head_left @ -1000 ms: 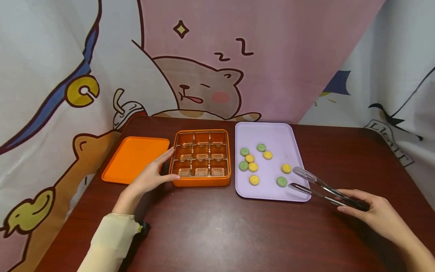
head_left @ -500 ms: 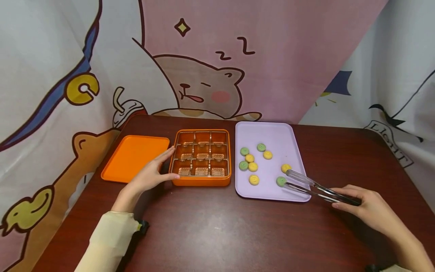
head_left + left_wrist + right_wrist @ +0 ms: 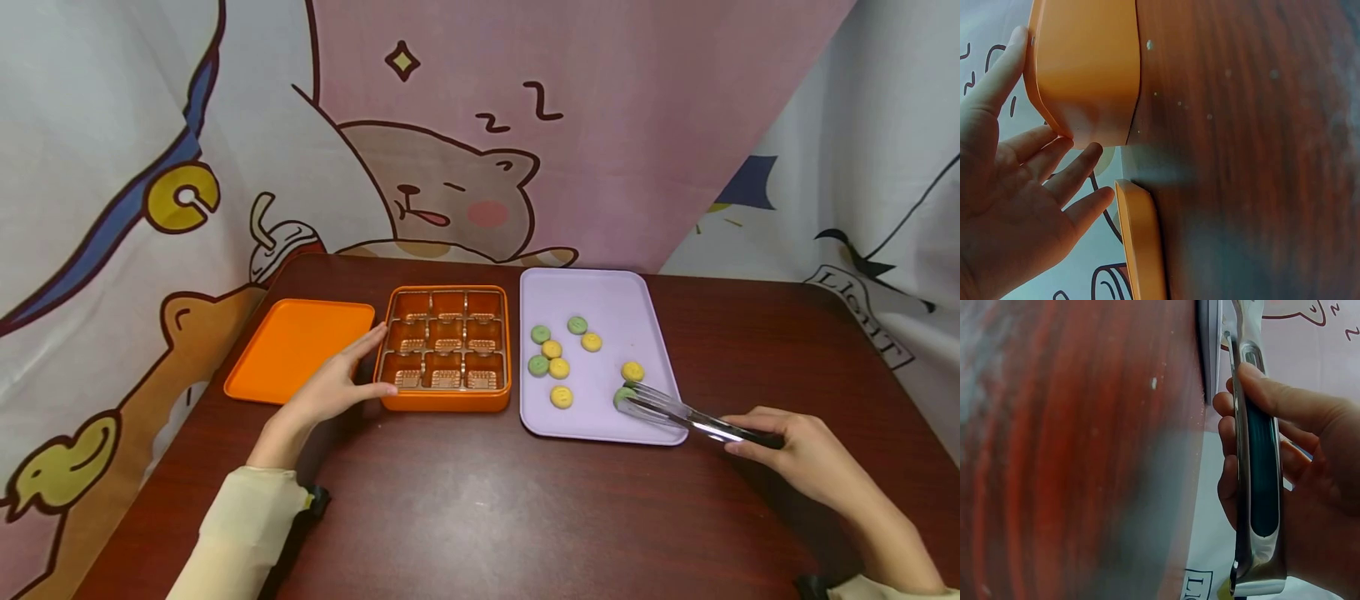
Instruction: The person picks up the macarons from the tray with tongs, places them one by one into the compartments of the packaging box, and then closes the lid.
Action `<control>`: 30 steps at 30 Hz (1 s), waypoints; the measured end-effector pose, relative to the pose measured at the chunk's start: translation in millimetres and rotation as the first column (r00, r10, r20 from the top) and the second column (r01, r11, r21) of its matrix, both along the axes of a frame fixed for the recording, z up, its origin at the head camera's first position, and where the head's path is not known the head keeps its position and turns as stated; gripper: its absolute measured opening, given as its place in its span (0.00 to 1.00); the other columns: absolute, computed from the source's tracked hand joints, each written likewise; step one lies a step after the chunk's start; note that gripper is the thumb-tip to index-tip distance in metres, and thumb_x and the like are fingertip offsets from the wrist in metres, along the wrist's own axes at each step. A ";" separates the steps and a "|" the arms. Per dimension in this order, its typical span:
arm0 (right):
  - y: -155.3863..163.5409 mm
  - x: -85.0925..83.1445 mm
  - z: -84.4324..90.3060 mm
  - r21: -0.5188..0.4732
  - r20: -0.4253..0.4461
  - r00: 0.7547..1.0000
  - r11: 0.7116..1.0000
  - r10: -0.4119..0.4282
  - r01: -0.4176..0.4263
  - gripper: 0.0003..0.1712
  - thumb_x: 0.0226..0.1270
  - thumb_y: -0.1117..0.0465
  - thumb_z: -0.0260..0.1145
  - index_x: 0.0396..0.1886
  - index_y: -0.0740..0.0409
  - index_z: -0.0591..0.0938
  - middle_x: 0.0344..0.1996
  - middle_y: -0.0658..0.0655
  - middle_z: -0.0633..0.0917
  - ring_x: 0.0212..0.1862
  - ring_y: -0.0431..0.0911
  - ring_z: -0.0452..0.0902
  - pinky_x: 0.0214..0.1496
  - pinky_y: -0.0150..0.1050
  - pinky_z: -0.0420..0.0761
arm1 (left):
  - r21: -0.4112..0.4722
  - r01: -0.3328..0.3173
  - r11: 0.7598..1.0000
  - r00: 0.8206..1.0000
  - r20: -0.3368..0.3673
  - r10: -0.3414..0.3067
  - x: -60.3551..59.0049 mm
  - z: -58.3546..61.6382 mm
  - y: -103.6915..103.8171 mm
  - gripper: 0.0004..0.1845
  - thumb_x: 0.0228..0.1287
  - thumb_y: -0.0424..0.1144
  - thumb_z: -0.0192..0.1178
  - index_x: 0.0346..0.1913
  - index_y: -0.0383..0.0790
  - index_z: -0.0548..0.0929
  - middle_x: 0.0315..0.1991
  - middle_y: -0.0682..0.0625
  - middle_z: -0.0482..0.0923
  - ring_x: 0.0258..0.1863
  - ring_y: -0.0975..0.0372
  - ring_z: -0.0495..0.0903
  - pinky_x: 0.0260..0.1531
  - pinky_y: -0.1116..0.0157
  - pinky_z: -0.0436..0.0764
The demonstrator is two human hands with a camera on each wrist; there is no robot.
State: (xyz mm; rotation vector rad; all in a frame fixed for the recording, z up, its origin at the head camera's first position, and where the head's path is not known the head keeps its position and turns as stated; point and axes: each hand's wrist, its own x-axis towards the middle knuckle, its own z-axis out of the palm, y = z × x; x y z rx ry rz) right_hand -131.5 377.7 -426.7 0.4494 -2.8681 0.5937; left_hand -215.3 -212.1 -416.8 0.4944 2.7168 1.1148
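While my left hand (image 3: 330, 393), outstretched, touches the orange box (image 3: 446, 402) at nine o'clock, probably for steadying, my right hand (image 3: 801, 450) grips tongs (image 3: 701, 422) whose tips are at a green cookie (image 3: 620, 397).

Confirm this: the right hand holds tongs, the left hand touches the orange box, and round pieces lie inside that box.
Nearly: the head view shows the round pieces on the lilac tray, not inside the orange box. The right hand holds tongs and the left hand touches that box.
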 end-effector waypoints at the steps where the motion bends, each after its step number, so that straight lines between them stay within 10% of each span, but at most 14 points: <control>1: -0.3 0.1 -0.3 -0.003 -0.005 1.000 1.000 0.004 -0.004 0.16 0.47 0.61 0.81 0.39 0.49 0.90 0.28 0.36 0.82 0.30 0.27 0.68 0.30 0.23 0.63 | 0.000 -0.001 1.000 1.000 0.001 0.001 0.1 0.2 0.1 0.51 0.60 0.48 0.71 0.80 0.45 0.52 0.81 0.45 0.47 0.79 0.43 0.48 0.73 0.36 0.53; 30: -4.1 -0.3 0.8 -0.013 -0.043 0.999 1.000 -0.011 0.010 0.14 0.48 0.63 0.80 0.38 0.48 0.91 0.28 0.37 0.83 0.30 0.25 0.69 0.30 0.21 0.66 | -0.013 -0.005 1.000 1.000 0.013 0.005 -1.2 0.9 -0.6 0.50 0.61 0.47 0.71 0.80 0.45 0.52 0.82 0.45 0.47 0.80 0.43 0.47 0.73 0.36 0.53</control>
